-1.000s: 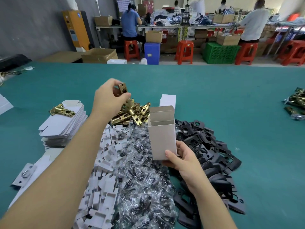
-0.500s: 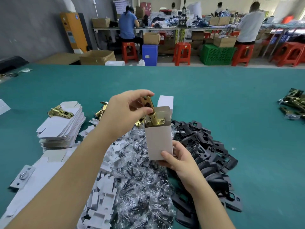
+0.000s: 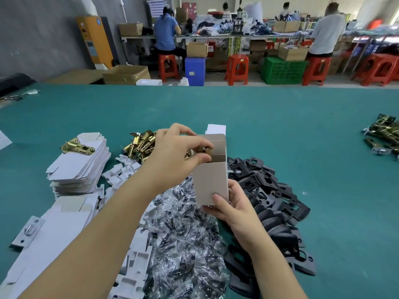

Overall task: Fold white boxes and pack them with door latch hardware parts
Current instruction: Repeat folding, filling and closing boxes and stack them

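Box (image 3: 210, 182): white, upright, top flap open and standing at the back; held above the desk (image 3: 280, 126), over the heap of bagged parts.
Right hand (image 3: 235, 209): its grip is curled round the box's lower end, thumb on the front face, fingers behind and under.
Left hand (image 3: 172, 156): at the box's open mouth; its grip pinches a brass latch (image 3: 203, 149) between thumb and fingertips.
Latch: at the box's top opening, partly hidden by the fingers; how far in it sits cannot be told.
Brass pile (image 3: 141, 144): more latches heaped on the desk, just behind the left hand.
Flat boxes (image 3: 77, 162): a stack of unfolded white blanks to the left, one brass latch (image 3: 77, 146) lying on top.
Inserts (image 3: 129, 272): white card pieces scattered along the left forearm and near the brass pile.
Bags (image 3: 185, 244): clear packets with dark small parts, heaped below the box.
Black plates (image 3: 269, 190): dark pieces piled to the right of the box, behind and beside the right hand.
Silver plate (image 3: 28, 230): lies on white card at the near left.
Far right: another small heap of brass parts (image 3: 382, 137) at the desk's edge.
Background: people sit on red stools (image 3: 236, 69) at a long bench with cartons.
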Tool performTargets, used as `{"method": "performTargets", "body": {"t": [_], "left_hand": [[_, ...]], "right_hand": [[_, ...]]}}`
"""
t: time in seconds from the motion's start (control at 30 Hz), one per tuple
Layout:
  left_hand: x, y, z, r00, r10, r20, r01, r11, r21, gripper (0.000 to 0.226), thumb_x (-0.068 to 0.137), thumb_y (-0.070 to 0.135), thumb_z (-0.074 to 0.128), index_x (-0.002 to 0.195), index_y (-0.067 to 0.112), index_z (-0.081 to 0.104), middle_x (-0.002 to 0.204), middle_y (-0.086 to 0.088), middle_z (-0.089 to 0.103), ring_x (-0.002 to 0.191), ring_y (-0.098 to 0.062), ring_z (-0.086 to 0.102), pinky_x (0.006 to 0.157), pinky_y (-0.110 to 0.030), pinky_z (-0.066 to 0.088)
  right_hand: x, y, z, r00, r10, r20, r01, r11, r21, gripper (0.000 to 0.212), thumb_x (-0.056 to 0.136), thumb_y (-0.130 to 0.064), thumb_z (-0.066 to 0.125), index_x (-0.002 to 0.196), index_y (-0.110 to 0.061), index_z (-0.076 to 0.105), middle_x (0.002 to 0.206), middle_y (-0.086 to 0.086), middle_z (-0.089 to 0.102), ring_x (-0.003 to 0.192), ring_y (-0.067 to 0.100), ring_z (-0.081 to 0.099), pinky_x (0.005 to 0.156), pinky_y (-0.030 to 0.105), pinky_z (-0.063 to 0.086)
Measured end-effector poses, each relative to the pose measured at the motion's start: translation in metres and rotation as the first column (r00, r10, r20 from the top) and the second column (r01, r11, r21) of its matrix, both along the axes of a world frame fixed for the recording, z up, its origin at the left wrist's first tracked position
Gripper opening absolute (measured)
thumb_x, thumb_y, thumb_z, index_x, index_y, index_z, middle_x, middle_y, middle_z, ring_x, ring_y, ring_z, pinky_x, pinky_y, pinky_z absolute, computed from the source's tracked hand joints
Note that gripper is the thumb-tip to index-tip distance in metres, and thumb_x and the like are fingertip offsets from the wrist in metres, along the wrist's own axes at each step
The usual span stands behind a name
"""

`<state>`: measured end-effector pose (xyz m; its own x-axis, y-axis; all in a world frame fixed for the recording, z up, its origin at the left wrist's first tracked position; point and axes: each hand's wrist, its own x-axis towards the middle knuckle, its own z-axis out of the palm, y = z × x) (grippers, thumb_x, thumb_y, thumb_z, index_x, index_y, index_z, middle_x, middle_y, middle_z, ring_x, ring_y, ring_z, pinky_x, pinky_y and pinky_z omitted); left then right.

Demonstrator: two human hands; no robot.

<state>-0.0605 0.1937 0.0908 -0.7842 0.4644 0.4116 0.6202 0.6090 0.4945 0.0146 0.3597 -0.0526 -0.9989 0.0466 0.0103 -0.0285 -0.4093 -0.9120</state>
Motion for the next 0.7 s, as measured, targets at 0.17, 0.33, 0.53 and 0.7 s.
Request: {"method": "performTargets", "body": {"t": [0.17, 0.33, 0.53, 0.7], "left_hand": [[-0.005, -0.002, -0.005, 0.998, 0.028, 0.053, -0.026, 0.999, -0.033, 0.018, 0.094, 0.038, 0.068, 0.108, 0.049, 0.072, 0.115, 0.008, 0.046, 0.105, -0.008, 0.021, 0.095, -0.023, 0.016], [-0.013, -0.005, -0.001, 0.999, 0.006, -0.042, -0.015, 0.980, -0.199, 0.020, 0.093, 0.042, 0.069, 0.112, 0.043, 0.075, 0.106, 0.008, 0.058, 0.104, -0.018, 0.031, 0.088, -0.032, 0.020], [-0.010, -0.007, -0.001, 0.996, 0.037, -0.079, -0.052, 0.978, -0.200, 0.014, 0.092, 0.046, 0.068, 0.104, 0.047, 0.076, 0.125, 0.009, 0.041, 0.114, -0.016, 0.023, 0.103, -0.035, 0.021], [-0.011, -0.015, -0.003, 0.996, 0.076, -0.042, -0.083, 0.973, -0.216, 0.009, 0.094, 0.041, 0.068, 0.098, 0.044, 0.076, 0.145, 0.006, 0.038, 0.130, -0.021, 0.024, 0.112, -0.039, 0.017]], "right_hand": [[0.000, 0.001, 0.001, 1.000, 0.003, -0.001, -0.002, 0.999, 0.049, 0.045, 0.091, -0.019, 0.072, 0.133, -0.015, 0.055, 0.123, 0.010, 0.069, 0.117, 0.032, 0.068, 0.089, 0.041, 0.061], [0.000, -0.002, 0.000, 1.000, 0.013, 0.016, -0.014, 0.993, 0.116, 0.038, 0.097, -0.011, 0.066, 0.133, -0.016, 0.053, 0.128, 0.016, 0.065, 0.117, 0.032, 0.068, 0.092, 0.045, 0.061], [0.001, -0.002, 0.003, 1.000, -0.011, -0.002, 0.011, 0.996, 0.083, 0.040, 0.096, -0.015, 0.069, 0.133, -0.016, 0.055, 0.120, 0.003, 0.072, 0.114, 0.031, 0.070, 0.086, 0.039, 0.062], [0.002, -0.002, 0.004, 1.000, -0.017, 0.008, 0.016, 0.995, 0.095, 0.041, 0.095, -0.014, 0.068, 0.134, -0.018, 0.055, 0.118, 0.001, 0.072, 0.113, 0.030, 0.071, 0.085, 0.038, 0.062]]}}
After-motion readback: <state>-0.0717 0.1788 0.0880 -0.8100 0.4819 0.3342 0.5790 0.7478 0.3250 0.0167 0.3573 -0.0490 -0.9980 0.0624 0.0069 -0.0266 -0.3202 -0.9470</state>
